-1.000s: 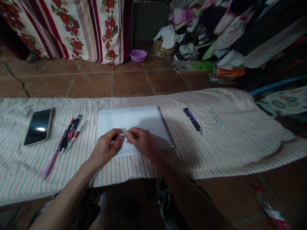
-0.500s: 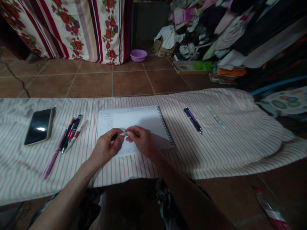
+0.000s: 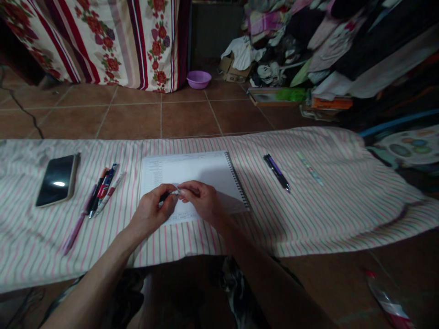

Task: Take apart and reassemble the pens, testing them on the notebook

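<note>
Over a white spiral-bound notebook (image 3: 212,171), my left hand (image 3: 156,203) and my right hand (image 3: 200,198) meet at the fingertips. Between them is a small slim piece, whitish with a dark end, like a pen part (image 3: 174,192); the fingers cover most of it. My left hand is closed around its dark end, and my right thumb and forefinger pinch the other tip. Left of the notebook lie several pens (image 3: 103,189), one of them a longer purple pen (image 3: 77,228). A black and purple pen (image 3: 277,172) rests to the right.
A phone (image 3: 56,180) lies at the left on the striped cloth (image 3: 329,214). At the right is a thin pale patterned strip (image 3: 309,168). Beyond, on the tiled floor, stand a purple basin (image 3: 199,80) and a cardboard box (image 3: 235,71). A bottle (image 3: 389,299) lies at lower right.
My right fingertips have shifted very slightly left, towards my left hand. Both hands keep hold of the small piece; the view has moved a touch.
</note>
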The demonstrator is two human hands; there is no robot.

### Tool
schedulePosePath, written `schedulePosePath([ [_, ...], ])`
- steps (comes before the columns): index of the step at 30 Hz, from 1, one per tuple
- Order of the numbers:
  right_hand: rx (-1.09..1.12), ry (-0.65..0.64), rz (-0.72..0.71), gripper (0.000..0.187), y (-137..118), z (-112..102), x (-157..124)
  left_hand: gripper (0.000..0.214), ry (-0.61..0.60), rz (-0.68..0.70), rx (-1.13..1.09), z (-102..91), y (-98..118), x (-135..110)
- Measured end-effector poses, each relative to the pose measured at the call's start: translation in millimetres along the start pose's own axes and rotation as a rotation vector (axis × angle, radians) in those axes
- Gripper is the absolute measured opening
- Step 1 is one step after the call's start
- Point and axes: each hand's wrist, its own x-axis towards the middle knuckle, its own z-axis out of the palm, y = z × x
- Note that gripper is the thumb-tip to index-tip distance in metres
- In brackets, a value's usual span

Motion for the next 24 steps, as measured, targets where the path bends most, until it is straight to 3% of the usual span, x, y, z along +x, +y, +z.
schedulePosePath([
  [8,-0.194,0.005,-0.005,0.017,1.3,-3.1,-1.5,0.019,-0.018,0.040,0.050,0.2,-0.5,-0.6],
  [15,0.100,0.004,0.066,0.018,-3.2,-0.8,0.5,0.019,-0.013,0.021,-0.001,-0.4,-0.9,0.2],
  [24,0.003,0.027,0.099,0.011,-2.5,-1.0,0.5,0.019,-0.006,0.033,0.053,1.3,2.0,0.1],
])
